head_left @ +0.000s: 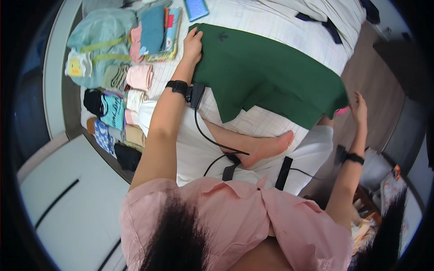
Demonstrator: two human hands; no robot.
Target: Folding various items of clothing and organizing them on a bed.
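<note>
Home bedroom, bed [253, 20] with checked white sheet [264, 121], folded clothes [140, 77] piled along the left side, phone [196, 10] lying face up, seated barefoot person [235, 203], wood-look floor [364, 67] at right.

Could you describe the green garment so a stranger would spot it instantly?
Start at the big white sheet. Across it lies the dark green garment, its far left corner at the left hand. Unlike the folded clothes to its left, it is spread out and bears a small dark emblem.
</note>
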